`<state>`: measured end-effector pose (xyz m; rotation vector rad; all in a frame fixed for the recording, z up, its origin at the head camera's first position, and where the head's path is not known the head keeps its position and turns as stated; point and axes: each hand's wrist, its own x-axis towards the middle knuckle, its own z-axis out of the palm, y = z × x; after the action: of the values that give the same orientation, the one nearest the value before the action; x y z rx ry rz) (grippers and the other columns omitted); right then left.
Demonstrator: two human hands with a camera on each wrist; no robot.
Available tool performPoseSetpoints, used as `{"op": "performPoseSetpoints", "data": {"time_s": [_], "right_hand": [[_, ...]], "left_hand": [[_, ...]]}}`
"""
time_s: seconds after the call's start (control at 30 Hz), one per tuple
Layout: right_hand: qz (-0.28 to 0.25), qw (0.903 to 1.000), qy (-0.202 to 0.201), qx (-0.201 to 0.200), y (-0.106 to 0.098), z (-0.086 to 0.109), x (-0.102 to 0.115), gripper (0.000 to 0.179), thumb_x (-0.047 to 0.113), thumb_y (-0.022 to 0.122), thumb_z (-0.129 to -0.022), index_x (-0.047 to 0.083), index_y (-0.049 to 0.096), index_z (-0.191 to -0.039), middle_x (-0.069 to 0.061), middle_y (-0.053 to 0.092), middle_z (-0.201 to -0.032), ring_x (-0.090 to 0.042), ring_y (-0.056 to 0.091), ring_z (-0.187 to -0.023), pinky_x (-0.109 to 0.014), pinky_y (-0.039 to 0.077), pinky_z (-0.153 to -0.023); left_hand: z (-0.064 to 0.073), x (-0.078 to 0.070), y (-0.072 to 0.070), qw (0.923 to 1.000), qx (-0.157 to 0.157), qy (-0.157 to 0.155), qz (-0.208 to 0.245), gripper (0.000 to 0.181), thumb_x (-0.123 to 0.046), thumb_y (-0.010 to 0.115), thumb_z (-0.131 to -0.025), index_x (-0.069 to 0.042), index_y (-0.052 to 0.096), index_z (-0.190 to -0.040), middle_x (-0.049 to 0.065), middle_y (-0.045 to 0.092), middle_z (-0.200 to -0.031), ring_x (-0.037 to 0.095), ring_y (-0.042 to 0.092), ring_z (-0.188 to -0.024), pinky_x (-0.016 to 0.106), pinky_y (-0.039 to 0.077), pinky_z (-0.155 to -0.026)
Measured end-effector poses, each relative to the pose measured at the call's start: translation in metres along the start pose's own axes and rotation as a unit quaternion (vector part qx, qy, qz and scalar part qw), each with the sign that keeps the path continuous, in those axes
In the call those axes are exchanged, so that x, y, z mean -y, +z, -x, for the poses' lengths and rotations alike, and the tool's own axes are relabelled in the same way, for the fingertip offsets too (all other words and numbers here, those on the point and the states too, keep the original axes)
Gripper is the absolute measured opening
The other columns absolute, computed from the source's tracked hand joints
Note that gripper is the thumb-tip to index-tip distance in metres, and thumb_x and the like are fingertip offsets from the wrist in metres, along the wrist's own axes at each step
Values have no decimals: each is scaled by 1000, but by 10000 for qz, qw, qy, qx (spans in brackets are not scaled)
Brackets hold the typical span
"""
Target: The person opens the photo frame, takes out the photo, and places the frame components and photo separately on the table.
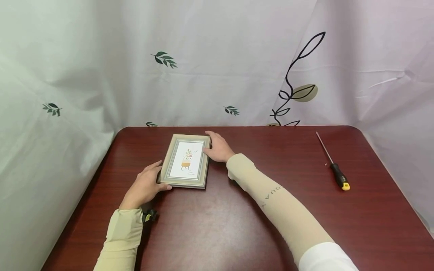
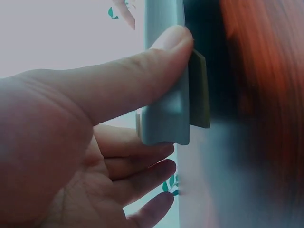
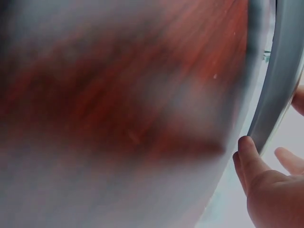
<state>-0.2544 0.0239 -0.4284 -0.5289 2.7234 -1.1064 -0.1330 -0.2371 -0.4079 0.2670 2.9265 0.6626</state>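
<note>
Picture frame (image 1: pixel 186 161) lies face up at the far left part of the desk (image 1: pixel 217 233), with both hands on it. The left hand (image 1: pixel 144 184) grips the near left corner, thumb along the near edge; the right hand (image 1: pixel 219 147) holds the far right corner, thumb at the right rim. Whether the frame sits flat or is raised a little, I cannot tell. Opposite corners look a steady hold; best to keep the pressure even, on the rim rather than the face. An olive flat piece (image 2: pixel 199 90) sticks out behind, so fingertips should avoid catching it. The screwdriver (image 1: pixel 335 169) is well apart, out of the way.
</note>
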Motion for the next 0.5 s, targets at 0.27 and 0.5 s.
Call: {"op": "performPoseSetpoints", "data": {"time_s": [0.27,0.5], "right_hand": [[-142,9998,-27,-96,-7,2,-1,69,21,64,-97,6,32,-156,-15,40,-154,-29,46,-135,-41,39,-111],[-613,9980,104,-122,-13,8,-3,68,19,63,-98,10,31,-157,-15,38,-155,-32,57,-127,-38,48,-103]], "left_hand": [[2,-9,-6,9997,-151,180,25,71,-18,85,-80,15,53,-134,31,41,-150,47,36,-139,62,30,-110],[2,-16,-9,9994,-223,270,72,70,-18,85,-80,13,54,-135,30,41,-150,45,35,-140,65,29,-108]]}}
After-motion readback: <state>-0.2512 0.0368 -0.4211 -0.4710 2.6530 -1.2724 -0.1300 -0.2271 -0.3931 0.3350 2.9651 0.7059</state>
